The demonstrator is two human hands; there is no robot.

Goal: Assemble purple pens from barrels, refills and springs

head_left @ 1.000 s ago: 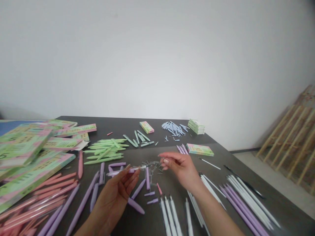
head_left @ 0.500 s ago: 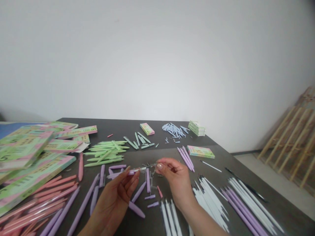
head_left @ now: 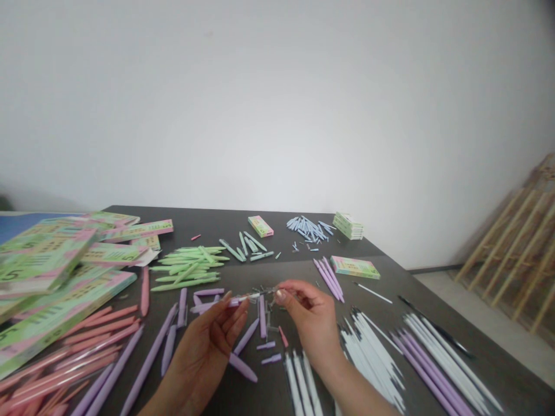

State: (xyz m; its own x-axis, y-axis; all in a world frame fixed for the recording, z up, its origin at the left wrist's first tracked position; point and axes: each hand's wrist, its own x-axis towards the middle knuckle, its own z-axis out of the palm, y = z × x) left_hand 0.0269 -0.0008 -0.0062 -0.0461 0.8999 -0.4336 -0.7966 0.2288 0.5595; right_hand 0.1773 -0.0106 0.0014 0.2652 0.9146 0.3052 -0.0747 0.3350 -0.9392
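Note:
My left hand (head_left: 203,344) pinches a purple pen part (head_left: 235,302) between thumb and fingers. From that part a thin white pen refill (head_left: 253,296) sticks out to the right. My right hand (head_left: 310,318) is closed at the refill's grey far end, thumb against index finger; the small piece in that pinch is too tiny to make out. Under and between both hands lie purple pen barrels (head_left: 247,337), short purple pen parts (head_left: 271,359), small clear pieces (head_left: 272,329) and a small pink part (head_left: 283,336).
Pen boxes (head_left: 65,306) are heaped at left beside pink pen barrels (head_left: 104,335). Green pens (head_left: 191,268) and blue pen parts (head_left: 307,228) lie farther back. White refills (head_left: 373,358) and purple barrels (head_left: 429,370) lie at right. One box (head_left: 355,267) sits right of the hands.
Both hands keep the same grip, and the pen part and refill stay almost still between them. The whole view has shifted slightly.

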